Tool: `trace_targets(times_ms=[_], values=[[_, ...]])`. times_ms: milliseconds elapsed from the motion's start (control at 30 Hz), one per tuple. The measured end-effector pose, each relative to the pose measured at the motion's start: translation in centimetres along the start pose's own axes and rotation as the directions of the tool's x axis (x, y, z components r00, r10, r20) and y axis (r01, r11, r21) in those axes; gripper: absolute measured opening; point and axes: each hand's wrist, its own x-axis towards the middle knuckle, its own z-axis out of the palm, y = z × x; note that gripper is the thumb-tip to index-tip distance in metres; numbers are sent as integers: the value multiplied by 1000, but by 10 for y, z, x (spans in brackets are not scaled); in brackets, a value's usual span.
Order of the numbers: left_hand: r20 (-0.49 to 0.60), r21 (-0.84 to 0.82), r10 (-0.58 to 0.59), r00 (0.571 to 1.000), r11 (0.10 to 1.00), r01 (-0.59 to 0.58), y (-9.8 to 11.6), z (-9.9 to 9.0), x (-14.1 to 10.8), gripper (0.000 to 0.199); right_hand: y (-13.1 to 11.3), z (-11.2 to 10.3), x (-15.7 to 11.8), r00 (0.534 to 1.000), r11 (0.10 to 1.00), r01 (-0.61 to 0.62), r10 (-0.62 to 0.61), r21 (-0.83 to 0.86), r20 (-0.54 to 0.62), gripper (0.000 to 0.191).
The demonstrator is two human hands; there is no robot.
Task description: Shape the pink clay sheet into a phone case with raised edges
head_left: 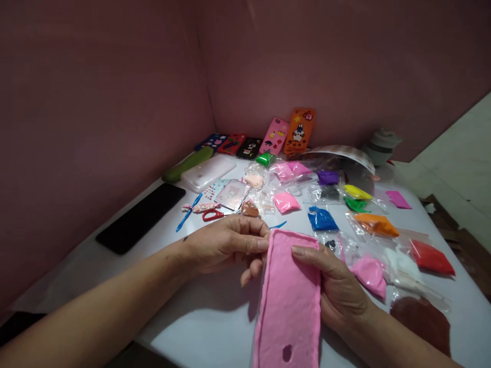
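Note:
A long pink clay-covered phone case [288, 296] is held above the white table, with a raised rim along its edges and a dark oval hole near its lower end. My right hand [337, 286] grips its right side, the thumb lying on the pink surface near the top. At the upper left edge, my left hand [238, 243] pinches the rim between thumb and forefinger, its other fingers curled below. Behind the hands lie red-handled scissors [212, 214], a blue tool [188, 212] and a packet of brown clay [249, 208].
Clay packets, including blue [322, 219], orange [376, 225] and red [432, 257], spread over the white table [199, 317]. A black phone [141, 217] lies left. Decorated cases, one orange [300, 130], stand by the wall. A brown piece [422, 322] lies right.

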Motion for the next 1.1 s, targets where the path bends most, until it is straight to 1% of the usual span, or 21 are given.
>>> trace_targets(times_ms=[133,233,467,567,633,767,800,967,1100], values=[[-4,-16,23,1000,1000,-24,0,-2,1,9,1,0,-1,997,997,-46,49,-55,66,38],[-3,-18,24,1000,1000,-24,0,-3,1,9,1,0,-2,995,996,-47,54,-78,87,41],[-9,-7,14,1000,1000,-14,0,-2,2,7,1,1,-1,998,993,-56,58,-102,18,39],[-1,-2,1,1000,1000,-1,0,-2,2,9,0,4,-1,998,992,-57,59,-109,11,41],[8,6,-21,1000,1000,21,0,-2,1,11,0,4,-1,998,994,-53,56,-95,32,41],[17,24,-52,998,998,52,0,-3,1,12,0,3,-2,991,996,-63,69,-56,118,39],[17,27,-55,998,998,55,0,-3,1,12,0,3,-2,991,997,-60,67,-54,120,39],[18,40,-73,997,997,72,1,-3,1,13,0,3,-2,998,997,-62,61,-49,-15,44],[25,42,-89,996,995,88,0,-1,-1,15,0,2,-1,995,997,-68,64,-42,-73,45]])
